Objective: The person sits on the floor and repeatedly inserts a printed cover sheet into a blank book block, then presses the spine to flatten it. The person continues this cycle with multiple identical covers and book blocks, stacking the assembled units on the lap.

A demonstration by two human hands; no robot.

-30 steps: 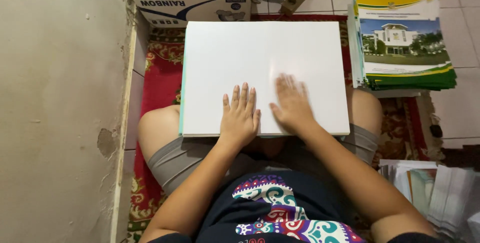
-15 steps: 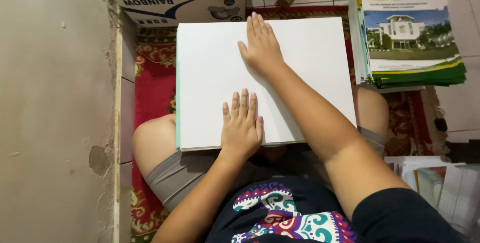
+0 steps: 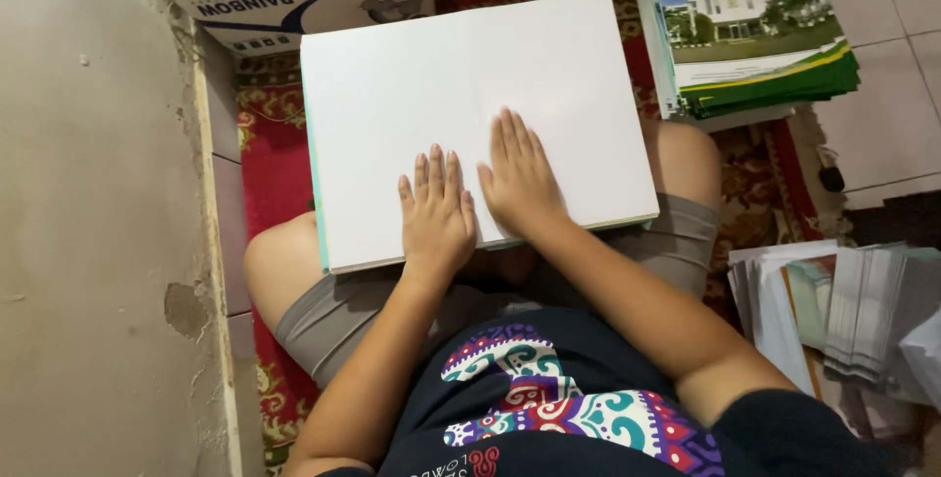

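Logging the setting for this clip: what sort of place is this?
Probably a home or small workroom floor: the person sits on a patterned red rug over tiled floor, beside a stack of printed booklets and a cardboard box.

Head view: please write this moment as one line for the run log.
left hand: flat on white sheet | right hand: flat beside it | sheet: on lap | printed stack: far right

The white sheet stack (image 3: 470,114) has bare surface beyond the hands. The wall (image 3: 98,212) closes the left side, a cardboard box (image 3: 314,6) blocks the far edge, and a booklet pile (image 3: 750,31) stands at right.
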